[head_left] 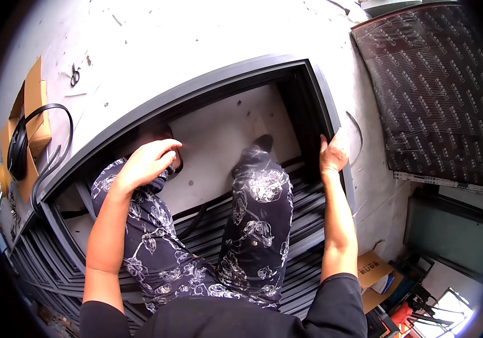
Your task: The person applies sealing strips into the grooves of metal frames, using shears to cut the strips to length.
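**Right hand [336, 152] clasps dark grey rectangular metal-looking frame [191, 88]**

Leftmost, a black flexible strip [19, 158] loops from an open brown cardboard box [38, 123]. The left hand [148, 161] hovers, fingers bent; I can't tell whether it holds anything. The frame surrounds the legs [258, 225], long axis slanting near-left to far-right. Rightmost, an open brown carton [371, 269] holds something whitish.

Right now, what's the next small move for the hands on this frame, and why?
I'd probably bring the left hand to the left side of the dark grey frame to steady it: the right hand holds the right side, while the left appears off the frame, over the left leg, fingers loosely extended.
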`<state>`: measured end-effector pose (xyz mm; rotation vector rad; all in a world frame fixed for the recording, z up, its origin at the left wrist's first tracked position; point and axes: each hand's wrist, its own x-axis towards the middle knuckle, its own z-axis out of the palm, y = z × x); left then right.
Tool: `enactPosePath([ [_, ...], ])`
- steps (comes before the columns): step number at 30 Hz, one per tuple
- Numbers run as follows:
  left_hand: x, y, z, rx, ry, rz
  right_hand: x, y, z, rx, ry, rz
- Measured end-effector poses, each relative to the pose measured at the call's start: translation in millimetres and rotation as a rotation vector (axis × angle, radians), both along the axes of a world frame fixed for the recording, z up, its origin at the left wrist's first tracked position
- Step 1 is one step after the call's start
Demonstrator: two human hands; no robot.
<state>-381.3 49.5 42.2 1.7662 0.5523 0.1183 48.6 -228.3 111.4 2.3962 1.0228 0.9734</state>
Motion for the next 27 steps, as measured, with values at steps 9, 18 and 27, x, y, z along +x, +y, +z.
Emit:
enactPosePath([
  [9,16,0,1,0.019,0.068,-0.030,14,26,7,0.083,0.011,0.028],
  [18,31,1,10,0.121,-0.017,-0.022,26,52,27,0.068,0.021,-0.098],
  [27,9,-9,26,0.006,0.088,-0.014,7,-18,49,0.048,0.237,0.166],
])
